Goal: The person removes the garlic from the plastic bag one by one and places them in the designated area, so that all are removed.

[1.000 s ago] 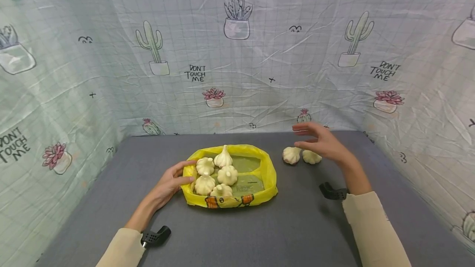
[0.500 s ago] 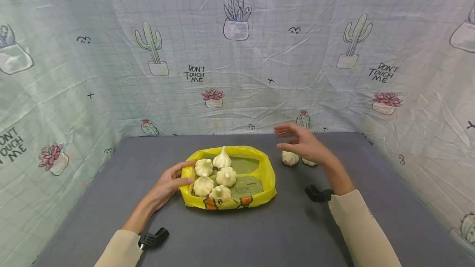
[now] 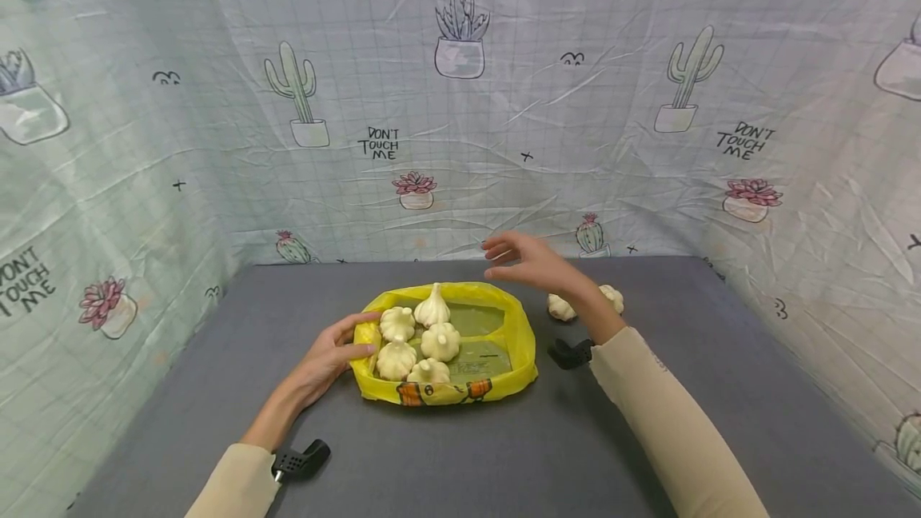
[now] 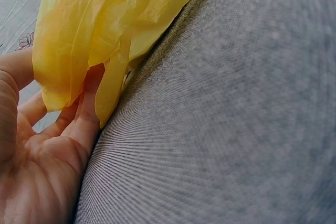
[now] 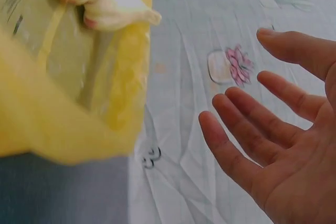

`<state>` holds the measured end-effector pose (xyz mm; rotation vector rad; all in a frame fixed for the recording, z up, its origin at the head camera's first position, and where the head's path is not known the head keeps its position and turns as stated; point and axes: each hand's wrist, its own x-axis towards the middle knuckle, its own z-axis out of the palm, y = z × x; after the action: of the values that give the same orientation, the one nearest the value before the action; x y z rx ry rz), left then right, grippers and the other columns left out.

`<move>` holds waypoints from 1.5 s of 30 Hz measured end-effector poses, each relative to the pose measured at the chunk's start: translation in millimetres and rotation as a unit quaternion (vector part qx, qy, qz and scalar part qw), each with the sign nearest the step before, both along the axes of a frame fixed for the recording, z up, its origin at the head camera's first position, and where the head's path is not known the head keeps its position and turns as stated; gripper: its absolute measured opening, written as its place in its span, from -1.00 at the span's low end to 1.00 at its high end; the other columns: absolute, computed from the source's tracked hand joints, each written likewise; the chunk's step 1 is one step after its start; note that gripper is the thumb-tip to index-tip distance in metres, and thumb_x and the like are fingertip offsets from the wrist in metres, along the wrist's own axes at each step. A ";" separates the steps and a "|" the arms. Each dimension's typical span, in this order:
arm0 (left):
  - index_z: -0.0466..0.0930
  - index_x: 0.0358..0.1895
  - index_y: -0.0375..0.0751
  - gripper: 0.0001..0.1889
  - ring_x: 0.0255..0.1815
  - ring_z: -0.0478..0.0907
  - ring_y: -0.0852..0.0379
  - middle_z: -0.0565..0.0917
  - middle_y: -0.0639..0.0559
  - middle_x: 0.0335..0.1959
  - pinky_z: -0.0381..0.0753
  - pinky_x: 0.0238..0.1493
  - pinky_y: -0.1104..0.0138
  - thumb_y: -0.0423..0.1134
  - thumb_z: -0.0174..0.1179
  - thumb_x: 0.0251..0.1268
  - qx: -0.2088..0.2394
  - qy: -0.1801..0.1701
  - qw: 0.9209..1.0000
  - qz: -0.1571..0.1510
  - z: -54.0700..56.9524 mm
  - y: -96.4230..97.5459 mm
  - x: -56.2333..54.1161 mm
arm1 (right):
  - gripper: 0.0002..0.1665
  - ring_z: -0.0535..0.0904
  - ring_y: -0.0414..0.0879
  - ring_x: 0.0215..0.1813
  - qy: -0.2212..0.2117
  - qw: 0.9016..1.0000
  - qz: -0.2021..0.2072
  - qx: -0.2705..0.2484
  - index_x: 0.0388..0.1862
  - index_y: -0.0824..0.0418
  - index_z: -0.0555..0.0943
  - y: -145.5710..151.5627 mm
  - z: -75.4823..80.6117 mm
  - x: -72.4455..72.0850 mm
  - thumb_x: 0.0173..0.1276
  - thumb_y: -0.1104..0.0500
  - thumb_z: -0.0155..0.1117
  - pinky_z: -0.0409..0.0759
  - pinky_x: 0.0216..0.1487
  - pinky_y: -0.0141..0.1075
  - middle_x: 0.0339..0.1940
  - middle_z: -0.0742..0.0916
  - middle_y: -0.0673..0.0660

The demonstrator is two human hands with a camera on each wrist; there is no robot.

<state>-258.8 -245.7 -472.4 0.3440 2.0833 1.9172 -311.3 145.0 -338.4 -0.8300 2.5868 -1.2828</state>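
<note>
A yellow plastic bag (image 3: pixel 520 342) with its rim rolled open stands on the table. Several garlic bulbs (image 3: pixel 440 340) lie in its left half. At the bag's left end my left hand (image 3: pixel 325 358) grips the rolled edge, thumb and index finger over the rim. In the left wrist view, yellow plastic folds (image 4: pixel 113 40) hang between the thumb and fingers. My right hand (image 3: pixel 528 260) is raised just beyond the bag's back right rim, holding nothing. Its fingers (image 5: pixel 236 163) are spread and slightly bent in the right wrist view.
Two more garlic bulbs, the nearer-left one (image 3: pixel 560 308) and another (image 3: pixel 613 297), sit right of the bag, partly behind my right forearm. The grey table (image 3: pixel 460 462) ends at a patterned cloth (image 3: pixel 504 206) at the back and sides.
My right hand has moved left, from above the two loose garlic bulbs to beyond the bag's back right rim, with nothing in it. The left hand and bag have stayed put.
</note>
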 end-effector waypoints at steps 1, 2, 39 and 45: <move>0.30 0.56 -0.06 -0.36 0.44 0.41 -0.06 0.16 -0.12 0.65 0.68 0.17 0.19 -0.28 0.25 0.47 0.000 0.001 1.000 0.000 0.3 0.1 -0.2 | -0.37 0.56 0.20 0.37 -0.005 1.000 -0.001 0.004 0.45 0.17 0.47 -4.1 0.5 -1.4 0.47 0.07 0.38 0.57 0.34 0.09 0.37 0.62 0.24; 0.30 0.56 -0.06 -0.36 0.44 0.41 -0.06 0.16 -0.11 0.65 0.68 0.17 0.19 -0.28 0.25 0.47 -0.001 0.001 1.000 0.000 0.3 0.1 -0.7 | -0.37 0.57 0.19 0.36 -0.012 1.000 -0.001 0.007 0.45 0.16 0.47 -8.0 0.9 -2.8 0.47 0.06 0.38 0.57 0.34 0.08 0.37 0.62 0.23; 0.24 0.58 -0.17 -0.32 0.34 0.50 0.02 0.21 -0.28 0.60 0.70 0.15 0.22 -0.32 0.25 0.45 0.014 -0.005 1.000 -0.004 0.7 0.2 0.4 | -0.28 0.49 -0.04 -0.24 -0.193 0.978 0.019 0.072 0.50 0.19 0.33 -90.9 -38.2 -16.3 0.45 0.13 0.38 0.54 -0.11 -0.01 0.52 0.42 0.27; 0.24 0.58 -0.16 -0.32 0.35 0.49 0.00 0.21 -0.27 0.60 0.70 0.16 0.21 -0.33 0.24 0.45 0.016 -0.005 1.000 -0.004 0.3 0.0 0.0 | -0.30 0.53 0.02 -0.15 -0.181 0.979 0.018 0.088 0.46 0.16 0.36 -96.3 -40.8 -17.2 0.42 0.13 0.41 0.63 -0.11 -0.07 0.49 0.44 0.28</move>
<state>-258.8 -245.6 -472.1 0.3473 2.0442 1.9452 -328.5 48.7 -379.2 -0.5492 2.3400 -1.0609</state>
